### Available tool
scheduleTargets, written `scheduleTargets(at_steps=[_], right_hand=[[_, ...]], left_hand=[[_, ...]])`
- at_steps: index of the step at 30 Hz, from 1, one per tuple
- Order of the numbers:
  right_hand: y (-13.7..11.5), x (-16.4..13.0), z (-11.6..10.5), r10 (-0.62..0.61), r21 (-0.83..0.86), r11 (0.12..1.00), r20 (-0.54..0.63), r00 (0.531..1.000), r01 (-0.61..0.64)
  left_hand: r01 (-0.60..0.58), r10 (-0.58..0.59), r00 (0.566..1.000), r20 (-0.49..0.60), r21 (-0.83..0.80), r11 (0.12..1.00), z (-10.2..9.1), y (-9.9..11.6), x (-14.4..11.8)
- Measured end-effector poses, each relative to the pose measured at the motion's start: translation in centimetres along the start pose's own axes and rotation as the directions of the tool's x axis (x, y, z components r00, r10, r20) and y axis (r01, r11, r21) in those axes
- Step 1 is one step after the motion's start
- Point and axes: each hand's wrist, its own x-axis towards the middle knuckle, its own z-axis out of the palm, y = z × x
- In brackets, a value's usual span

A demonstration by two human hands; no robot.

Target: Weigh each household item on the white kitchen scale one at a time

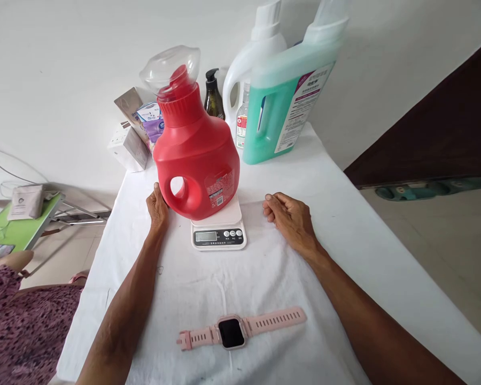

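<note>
Three jugs, one scale, one watch on white surface (344, 214).
Teal jug (288, 91) and white jug (252, 59) cut off at top; one red jug (196, 149) sits on scale (220, 232), display unreadable. Left hand (157, 206) loosely curled, touching red jug's side; right hand (291, 216) half-closed, resting empty. Pink watch (240, 329) nearest.

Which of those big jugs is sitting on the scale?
The red jug with the clear cap stands on the white scale; the green jug and the white jug stand behind on the table.

front cloth (208, 289) open | watch (240, 330) low | bottles (280, 91) block back
</note>
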Motion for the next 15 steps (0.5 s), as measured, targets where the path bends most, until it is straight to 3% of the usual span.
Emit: scheduleTargets(at_steps=[15], right_hand=[[0.12,0.04,0.05,-0.004,-0.003,1.0,0.002,1.0,0.004]], left_hand=[[-0.071,0.07,0.995,0.068,0.012,0.997,-0.24,-0.48,0.05]])
